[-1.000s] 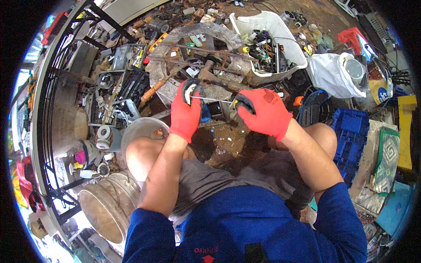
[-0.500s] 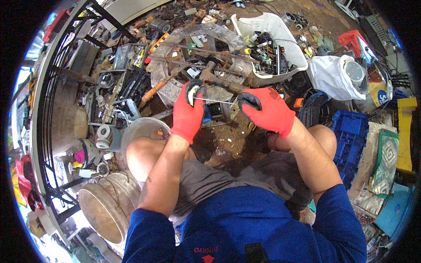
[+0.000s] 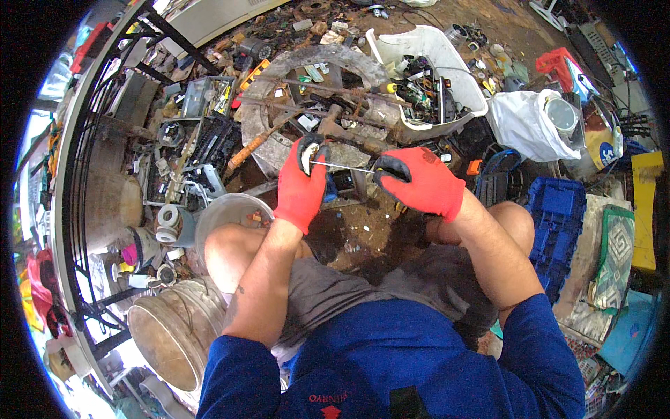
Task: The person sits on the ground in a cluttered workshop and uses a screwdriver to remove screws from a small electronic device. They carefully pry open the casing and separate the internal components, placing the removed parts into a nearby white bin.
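Observation:
Both hands wear red gloves with black palms and fingers. My left hand (image 3: 300, 190) is closed on a small white curved part (image 3: 307, 158), its fingers covering much of it. In my right hand (image 3: 424, 183) is a screwdriver, gripped with the handle hidden in the fingers. The thin metal shaft of the screwdriver (image 3: 343, 167) runs left to the white part, and its tip seems to touch it; the exact contact is hidden. Just beyond the hands, a hammer (image 3: 333, 123) lies on a round grey metal frame (image 3: 259, 150).
A white tub (image 3: 477, 108) of mixed black parts stands at the far right of the frame. To the left are grey trays (image 3: 201, 98) of scrap. Buckets (image 3: 199, 297) stand beside my left leg. A blue plastic case (image 3: 555, 227) lies right of my knee, near a white bag (image 3: 520, 126).
My right hand has shifted slightly left and down with the screwdriver. The left hand and the white part have dropped slightly and moved a little right.

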`<state>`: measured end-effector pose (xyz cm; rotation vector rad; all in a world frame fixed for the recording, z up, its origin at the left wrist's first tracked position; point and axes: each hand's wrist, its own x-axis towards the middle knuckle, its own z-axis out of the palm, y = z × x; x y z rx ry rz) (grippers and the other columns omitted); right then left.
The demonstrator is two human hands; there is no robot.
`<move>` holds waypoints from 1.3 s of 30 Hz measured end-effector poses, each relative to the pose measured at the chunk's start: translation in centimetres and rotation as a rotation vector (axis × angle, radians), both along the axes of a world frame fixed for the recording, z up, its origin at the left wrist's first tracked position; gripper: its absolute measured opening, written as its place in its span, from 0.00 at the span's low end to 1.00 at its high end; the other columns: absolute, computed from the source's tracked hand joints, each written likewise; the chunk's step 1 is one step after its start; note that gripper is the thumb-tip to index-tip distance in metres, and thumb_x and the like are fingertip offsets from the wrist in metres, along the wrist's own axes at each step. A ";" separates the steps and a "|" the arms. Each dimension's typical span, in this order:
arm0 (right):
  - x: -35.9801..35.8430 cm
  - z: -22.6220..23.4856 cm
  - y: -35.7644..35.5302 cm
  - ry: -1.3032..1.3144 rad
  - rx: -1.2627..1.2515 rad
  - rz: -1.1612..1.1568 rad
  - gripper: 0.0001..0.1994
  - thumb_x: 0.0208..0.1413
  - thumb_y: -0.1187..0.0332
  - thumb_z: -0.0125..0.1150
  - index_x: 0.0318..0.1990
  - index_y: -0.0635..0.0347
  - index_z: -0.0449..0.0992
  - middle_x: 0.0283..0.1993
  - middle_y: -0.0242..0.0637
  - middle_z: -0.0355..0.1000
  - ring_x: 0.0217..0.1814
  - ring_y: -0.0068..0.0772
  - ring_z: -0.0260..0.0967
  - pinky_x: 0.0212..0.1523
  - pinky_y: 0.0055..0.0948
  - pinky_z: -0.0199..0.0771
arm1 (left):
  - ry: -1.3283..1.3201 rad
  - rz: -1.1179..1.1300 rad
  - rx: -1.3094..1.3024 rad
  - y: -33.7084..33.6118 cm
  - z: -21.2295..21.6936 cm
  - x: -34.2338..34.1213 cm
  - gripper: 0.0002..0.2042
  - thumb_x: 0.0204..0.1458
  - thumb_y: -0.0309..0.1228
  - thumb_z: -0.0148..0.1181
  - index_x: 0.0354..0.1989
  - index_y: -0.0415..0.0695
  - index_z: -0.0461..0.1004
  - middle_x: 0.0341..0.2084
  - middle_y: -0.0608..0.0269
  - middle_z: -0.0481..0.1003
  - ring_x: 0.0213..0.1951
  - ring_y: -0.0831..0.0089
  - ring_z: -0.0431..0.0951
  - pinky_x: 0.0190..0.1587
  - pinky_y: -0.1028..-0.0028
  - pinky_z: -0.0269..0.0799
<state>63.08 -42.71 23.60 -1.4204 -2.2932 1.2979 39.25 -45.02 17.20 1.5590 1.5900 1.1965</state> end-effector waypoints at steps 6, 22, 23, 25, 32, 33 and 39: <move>0.5 -2.4 -0.6 0.143 0.451 -0.081 0.24 0.44 0.67 0.67 0.51 0.63 0.72 0.48 0.47 0.74 0.50 0.50 0.72 0.51 0.40 0.72 | 0.020 -0.025 -0.012 0.0 0.4 0.5 0.18 0.55 0.28 0.59 0.55 0.39 0.68 0.44 0.49 0.77 0.48 0.58 0.78 0.52 0.67 0.70; -0.2 -3.7 -1.6 0.012 0.455 -0.044 0.17 0.48 0.63 0.62 0.47 0.57 0.75 0.48 0.49 0.72 0.49 0.53 0.71 0.50 0.43 0.72 | 0.121 -0.018 -0.052 -0.1 0.1 1.0 0.21 0.55 0.33 0.60 0.55 0.40 0.68 0.46 0.45 0.75 0.50 0.48 0.75 0.52 0.61 0.70; -0.4 -3.2 -1.3 0.035 0.396 -0.050 0.16 0.47 0.65 0.64 0.45 0.58 0.76 0.45 0.47 0.72 0.46 0.53 0.71 0.46 0.43 0.72 | 0.144 -0.012 -0.062 -0.1 0.1 0.9 0.21 0.55 0.33 0.61 0.55 0.39 0.68 0.46 0.45 0.75 0.50 0.47 0.75 0.52 0.60 0.70; -0.6 -2.9 -1.1 0.066 0.337 -0.068 0.13 0.46 0.67 0.65 0.41 0.60 0.77 0.40 0.45 0.72 0.41 0.51 0.72 0.41 0.42 0.73 | 0.130 -0.020 -0.078 -0.1 -0.3 1.0 0.21 0.55 0.32 0.60 0.55 0.39 0.68 0.46 0.44 0.75 0.50 0.47 0.75 0.52 0.60 0.70; -0.9 -3.3 -0.9 0.134 0.350 -0.152 0.10 0.43 0.69 0.65 0.34 0.62 0.76 0.36 0.45 0.71 0.40 0.51 0.71 0.40 0.41 0.71 | 0.090 -0.066 -0.063 -0.4 -0.6 1.4 0.21 0.54 0.30 0.59 0.56 0.41 0.67 0.47 0.44 0.74 0.51 0.47 0.74 0.53 0.60 0.69; -1.0 -3.4 -1.0 0.139 0.360 -0.160 0.10 0.42 0.70 0.65 0.34 0.62 0.76 0.36 0.45 0.71 0.41 0.51 0.70 0.40 0.41 0.71 | 0.084 -0.071 -0.070 -0.4 -0.8 1.4 0.21 0.53 0.29 0.59 0.56 0.41 0.67 0.47 0.44 0.74 0.52 0.47 0.74 0.53 0.60 0.69; -1.2 -4.1 -1.8 0.049 0.409 -0.183 0.21 0.44 0.65 0.65 0.48 0.60 0.73 0.50 0.53 0.69 0.53 0.56 0.68 0.52 0.44 0.71 | 0.084 -0.114 -0.090 -0.3 -0.6 1.4 0.21 0.53 0.28 0.59 0.56 0.41 0.66 0.48 0.44 0.74 0.52 0.46 0.73 0.54 0.60 0.69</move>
